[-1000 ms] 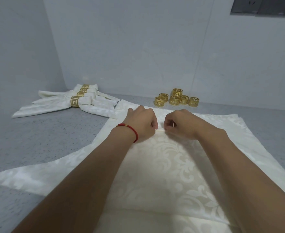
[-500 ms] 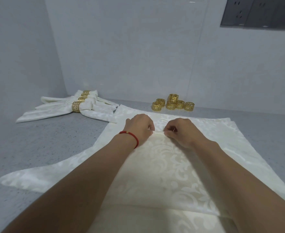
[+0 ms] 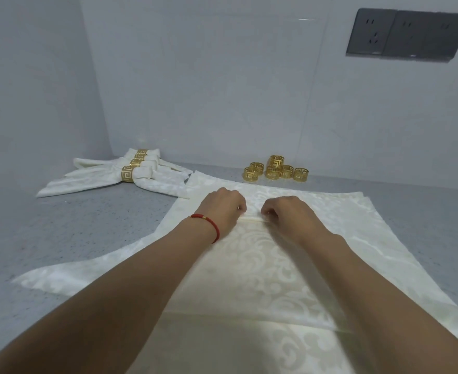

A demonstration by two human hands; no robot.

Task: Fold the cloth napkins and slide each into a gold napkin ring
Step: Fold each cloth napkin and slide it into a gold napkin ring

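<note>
A cream damask napkin [image 3: 263,268] lies spread on top of other flat napkins on the grey counter. My left hand [image 3: 222,209], with a red cord at the wrist, and my right hand [image 3: 287,214] sit side by side at its far middle. Both pinch a small raised fold of the cloth [image 3: 252,219] between them. Several loose gold napkin rings [image 3: 275,172] stand in a cluster by the back wall, just beyond my hands. At the back left lie finished napkins [image 3: 109,179], each gathered in a gold ring [image 3: 127,173].
The speckled grey counter [image 3: 74,233] runs into a corner of white walls at the left and back. A dark socket panel [image 3: 408,33] is mounted high on the back wall at the right. More flat napkin edges [image 3: 384,225] stick out at the right.
The view has tilted upward, showing more wall and the socket panel. Both hands stay pinched on the napkin's fold and have drawn slightly apart.
</note>
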